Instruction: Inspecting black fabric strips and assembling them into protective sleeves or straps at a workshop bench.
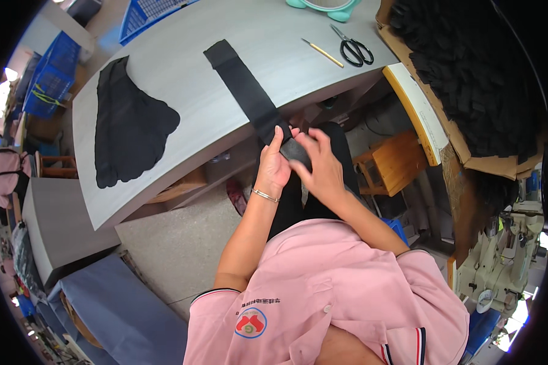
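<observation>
Left hand: the left hand [273,165] rises from a forearm with a thin bracelet [265,195] at the wrist; its fingers [276,139] are closed on the near end of a long black fabric strip [246,91], thumb side pressed against the cloth.
Right hand: the right hand [321,165] sits just beside the left one, touching it across the same end of the strip; its fingers [301,137] curl over the cloth from the right and pinch it.
Strip: from the fingertips it runs away and to the left, up over the table edge and flat along the grey table [182,67], ending in a squared, slightly wider end.
Below the fingers: the person's dark trousers and pink collared shirt [323,292], the strip's near end held above the lap.
Left of the fingers: a stack of black cut fabric pieces [128,125] lies flat on the table, well apart from the strip.
Beyond the fingers, to the right: a yellow pencil [323,53] and black-handled scissors [352,46] lie on the far part of the table, near each other, with the edge of a mint-green object [323,7] past them.
Right of the fingers: a small wooden stool [391,161] on the floor, and further off a cardboard box [469,152] heaped with black fabric pieces.
</observation>
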The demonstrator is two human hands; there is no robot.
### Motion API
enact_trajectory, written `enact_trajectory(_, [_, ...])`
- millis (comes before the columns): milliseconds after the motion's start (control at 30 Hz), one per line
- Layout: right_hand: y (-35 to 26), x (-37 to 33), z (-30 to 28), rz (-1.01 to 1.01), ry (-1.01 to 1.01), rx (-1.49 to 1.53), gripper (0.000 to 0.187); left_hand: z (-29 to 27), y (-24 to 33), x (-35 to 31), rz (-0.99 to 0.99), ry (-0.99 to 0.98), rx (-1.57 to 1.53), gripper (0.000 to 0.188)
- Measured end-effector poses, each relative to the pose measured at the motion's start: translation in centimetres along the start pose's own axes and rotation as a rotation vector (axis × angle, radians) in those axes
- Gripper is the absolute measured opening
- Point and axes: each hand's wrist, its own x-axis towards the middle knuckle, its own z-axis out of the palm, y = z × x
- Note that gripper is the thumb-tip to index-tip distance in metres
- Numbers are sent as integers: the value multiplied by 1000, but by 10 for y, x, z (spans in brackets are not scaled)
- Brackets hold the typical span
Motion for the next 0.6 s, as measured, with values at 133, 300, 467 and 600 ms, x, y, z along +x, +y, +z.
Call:
enact_trajectory(133, [3, -25, 0, -77, -154, -181, 70, 24, -8, -13, 52, 55, 116, 35])
enact_trajectory(300, [12, -13, 29, 34, -187, -558, 58, 24, -28, -14, 41, 59, 117, 34])
enact_trajectory(467, [24, 15, 35, 38, -178, -538, 48, 32, -22, -4, 89, 22, 125, 37])
enact_trajectory(600, [4, 21, 16, -16, -217, -624, 51, 29, 5, 10, 84, 11, 88, 42])
